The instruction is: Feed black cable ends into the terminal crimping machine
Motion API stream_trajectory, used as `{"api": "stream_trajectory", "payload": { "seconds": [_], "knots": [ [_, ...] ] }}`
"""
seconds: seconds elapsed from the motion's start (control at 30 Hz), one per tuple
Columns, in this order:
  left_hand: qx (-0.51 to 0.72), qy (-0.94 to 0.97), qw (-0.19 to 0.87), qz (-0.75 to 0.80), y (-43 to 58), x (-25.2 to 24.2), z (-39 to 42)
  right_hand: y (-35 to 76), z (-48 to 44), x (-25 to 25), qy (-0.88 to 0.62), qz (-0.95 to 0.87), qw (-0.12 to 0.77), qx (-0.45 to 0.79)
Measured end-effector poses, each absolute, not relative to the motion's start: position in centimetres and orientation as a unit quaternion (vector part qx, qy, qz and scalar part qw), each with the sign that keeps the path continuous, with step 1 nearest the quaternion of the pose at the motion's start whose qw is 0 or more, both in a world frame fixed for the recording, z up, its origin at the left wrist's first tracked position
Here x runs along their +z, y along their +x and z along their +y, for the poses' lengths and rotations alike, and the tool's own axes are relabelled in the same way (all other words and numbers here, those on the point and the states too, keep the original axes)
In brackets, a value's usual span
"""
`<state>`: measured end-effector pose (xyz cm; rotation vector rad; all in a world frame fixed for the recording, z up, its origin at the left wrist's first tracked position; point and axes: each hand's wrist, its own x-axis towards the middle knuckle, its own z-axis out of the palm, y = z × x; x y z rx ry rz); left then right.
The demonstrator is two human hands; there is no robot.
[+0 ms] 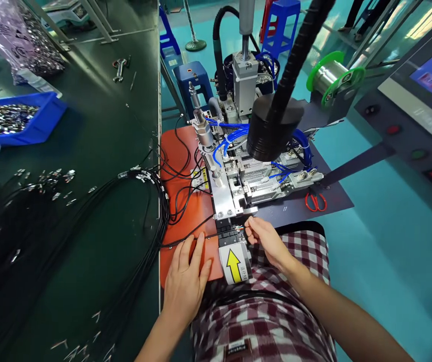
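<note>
My left hand [186, 274] lies with its fingers spread on the orange plate [186, 216], its fingertips at a thin black cable [210, 235]. This cable runs right across a black block on the machine and ends in short coloured wires [240, 229]. At those wire ends the fingers of my right hand [263, 236] are pinched together; the exact contact is partly hidden. Just below the block is a white housing with a yellow arrow [233, 265]. Above stands the metal press machine [223, 198] with blue air tubes [234, 134].
A bundle of black cables [159, 216] hangs over the edge of the dark table [99, 251]. Further left are a blue bin [46, 123] of metal parts and a wrench [119, 70]. Red scissors [316, 202], a wire spool [329, 78] and a control panel [423, 113] are on the right.
</note>
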<state>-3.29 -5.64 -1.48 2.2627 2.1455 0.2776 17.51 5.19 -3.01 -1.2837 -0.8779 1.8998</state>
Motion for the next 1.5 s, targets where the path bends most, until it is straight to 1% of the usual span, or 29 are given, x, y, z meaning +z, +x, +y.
{"api": "stream_trajectory", "payload": {
  "seconds": [0.13,0.53,0.77,0.87,0.97,1.0,1.1,1.2,1.23,1.27,1.3,1.33,1.4,1.43,1.47,1.5],
  "knots": [
    [0.086,0.726,0.022,0.682,-3.5,-1.3,-5.5,18.8,4.5,-3.5,-0.512,-0.315,0.354,0.717],
    [0.089,0.718,0.053,0.689,-4.0,-1.3,-5.3,21.2,2.7,-3.8,-0.530,-0.300,0.369,0.703],
    [0.118,0.721,0.105,0.674,-5.3,0.3,0.9,21.8,2.5,-4.0,-0.533,-0.305,0.358,0.703],
    [0.140,0.746,0.097,0.644,-5.9,1.5,2.1,22.2,2.3,-3.7,-0.537,-0.318,0.356,0.696],
    [0.139,0.775,0.087,0.610,-7.4,2.2,-0.1,23.5,2.2,-3.8,-0.550,-0.324,0.354,0.683],
    [0.146,0.767,0.073,0.621,-8.1,2.3,-1.5,24.0,2.3,-3.9,-0.556,-0.324,0.350,0.681],
    [0.153,0.661,0.018,0.734,-10.7,2.5,-5.5,25.6,2.5,-4.0,-0.583,-0.312,0.363,0.657],
    [0.147,0.604,0.020,0.783,-12.4,3.3,-7.6,25.8,2.7,-3.0,-0.585,-0.347,0.355,0.641],
    [0.152,0.597,0.033,0.787,-12.5,3.9,-7.7,25.4,2.6,-2.3,-0.581,-0.383,0.347,0.628],
    [0.168,0.591,0.071,0.786,-12.4,4.6,-7.6,24.8,2.5,-1.6,-0.576,-0.431,0.336,0.608],
    [0.191,0.583,0.138,0.778,-12.0,5.3,-7.2,23.9,2.2,-0.8,-0.568,-0.485,0.326,0.580],
    [0.222,0.571,0.239,0.754,-11.4,6.1,-6.7,22.8,1.9,-0.1,-0.554,-0.546,0.313,0.544],
    [0.285,0.535,0.463,0.646,-10.0,7.5,-5.4,20.2,0.9,1.2,-0.488,-0.671,0.296,0.474],
    [0.308,0.528,0.531,0.587,-9.3,8.0,-4.7,18.8,0.4,1.6,-0.424,-0.737,0.288,0.440],
    [0.324,0.536,0.555,0.548,-8.6,8.2,-4.1,17.6,0.0,2.0,-0.354,-0.797,0.296,0.390],
    [0.331,0.561,0.539,0.534,-7.9,8.1,-3.6,16.5,-0.4,2.2,-0.292,-0.839,0.303,0.344]
  ]
}}
